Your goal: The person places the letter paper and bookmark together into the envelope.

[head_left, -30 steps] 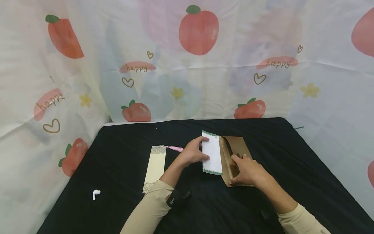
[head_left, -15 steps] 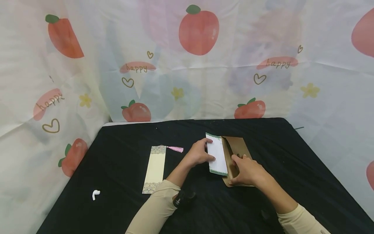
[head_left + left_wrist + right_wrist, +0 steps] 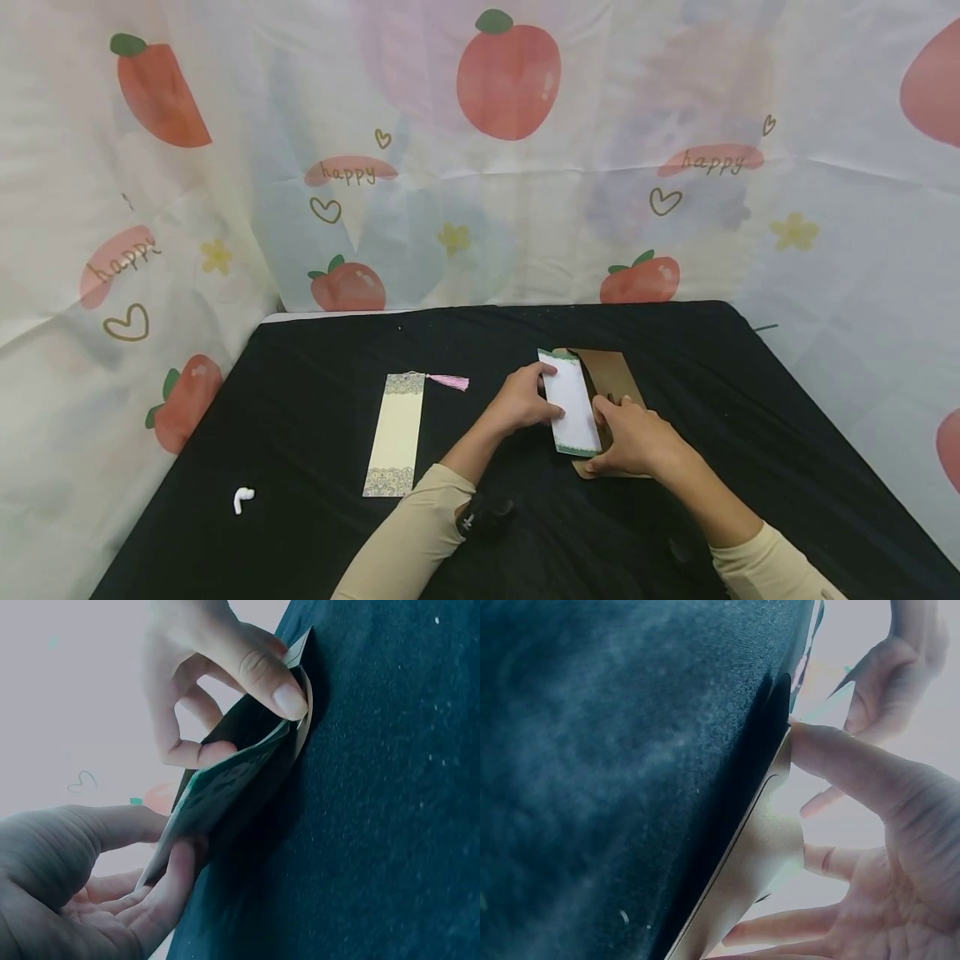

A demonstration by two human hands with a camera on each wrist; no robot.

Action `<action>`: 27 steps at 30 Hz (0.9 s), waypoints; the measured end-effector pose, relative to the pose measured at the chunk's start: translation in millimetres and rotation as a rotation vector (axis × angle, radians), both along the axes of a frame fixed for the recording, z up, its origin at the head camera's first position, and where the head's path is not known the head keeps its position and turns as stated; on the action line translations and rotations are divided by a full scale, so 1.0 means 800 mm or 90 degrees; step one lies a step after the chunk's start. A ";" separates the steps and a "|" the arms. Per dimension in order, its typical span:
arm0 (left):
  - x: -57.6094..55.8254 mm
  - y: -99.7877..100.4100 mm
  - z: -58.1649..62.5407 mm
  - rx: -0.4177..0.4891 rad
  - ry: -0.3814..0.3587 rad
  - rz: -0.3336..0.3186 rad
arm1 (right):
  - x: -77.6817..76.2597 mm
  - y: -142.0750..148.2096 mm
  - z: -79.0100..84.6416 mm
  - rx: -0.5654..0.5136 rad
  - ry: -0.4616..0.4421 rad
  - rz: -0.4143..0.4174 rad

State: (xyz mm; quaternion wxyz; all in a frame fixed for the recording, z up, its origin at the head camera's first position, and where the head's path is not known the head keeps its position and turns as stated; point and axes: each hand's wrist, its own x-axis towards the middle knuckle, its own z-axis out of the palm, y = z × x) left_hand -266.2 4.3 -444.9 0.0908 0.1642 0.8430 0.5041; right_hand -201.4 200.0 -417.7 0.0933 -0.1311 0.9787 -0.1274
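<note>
A white card with green trim (image 3: 572, 408) is in my left hand (image 3: 523, 402), pinched at its left edge between thumb and fingers. Its right side lies at the mouth of a brown paper envelope (image 3: 611, 371). My right hand (image 3: 637, 437) grips the envelope by its opening, thumb at the near corner and fingers spread along the far part. From the left wrist, the card (image 3: 225, 784) is seen edge-on, tilted, between both hands. In the right wrist view the envelope (image 3: 754, 851) bulges beside my thumb. How far the card reaches inside is partly hidden.
Left of the hands lies a cream bookmark (image 3: 393, 429) with lace-patterned ends and a pink tassel (image 3: 450, 382). A white earbud (image 3: 243, 498) is farther left on the black cloth (image 3: 322, 392). A printed curtain (image 3: 420, 108) hangs behind and at the sides.
My left hand has moved right and slightly toward me, carrying the card from beside the envelope to over its mouth. The right hand has stayed at the envelope.
</note>
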 end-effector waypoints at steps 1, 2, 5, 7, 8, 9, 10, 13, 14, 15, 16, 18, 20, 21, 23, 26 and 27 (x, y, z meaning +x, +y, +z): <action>0.000 0.001 -0.001 0.011 -0.006 -0.004 | 0.000 0.000 0.000 0.002 0.000 0.000; 0.000 0.003 -0.001 0.020 -0.017 -0.006 | -0.001 0.000 -0.001 0.004 0.000 -0.001; 0.000 0.006 -0.002 0.023 -0.026 -0.005 | -0.002 0.000 -0.001 0.005 -0.001 0.000; -0.001 0.008 -0.004 0.007 -0.015 0.003 | -0.002 0.000 -0.001 0.004 0.001 0.000; -0.002 0.009 -0.004 -0.002 -0.009 0.007 | -0.002 0.000 -0.001 0.002 0.001 0.000; -0.002 0.010 -0.005 -0.007 -0.002 0.010 | -0.002 0.000 -0.001 0.002 0.001 0.000; -0.003 0.011 -0.005 -0.013 0.004 0.013 | -0.002 0.001 -0.001 0.002 0.002 0.001; -0.004 0.014 -0.005 -0.008 0.017 0.015 | -0.002 0.001 -0.001 0.005 0.004 0.000; -0.005 0.014 -0.005 -0.002 0.017 0.015 | -0.002 0.001 0.000 0.005 0.005 0.001; -0.006 0.016 -0.006 0.007 0.014 0.014 | -0.002 0.000 0.000 0.005 0.005 0.001; -0.007 0.017 -0.007 0.013 0.013 0.015 | -0.002 0.000 0.000 0.006 0.006 0.001; -0.008 0.019 -0.009 0.021 0.015 0.016 | -0.002 0.000 0.001 0.004 0.007 0.001; -0.008 0.020 -0.010 0.021 0.017 0.021 | -0.002 0.000 0.001 0.003 0.008 0.000; -0.008 0.021 -0.011 0.016 0.021 0.025 | -0.001 0.000 0.001 0.002 0.008 0.000; -0.007 0.023 -0.010 -0.003 0.033 0.034 | -0.001 0.000 0.002 0.001 0.007 -0.001; -0.006 0.025 -0.008 -0.026 0.036 0.046 | -0.001 0.000 0.002 0.002 0.006 -0.005; -0.006 0.026 -0.007 -0.030 0.035 0.048 | -0.001 0.000 0.002 0.002 0.006 -0.006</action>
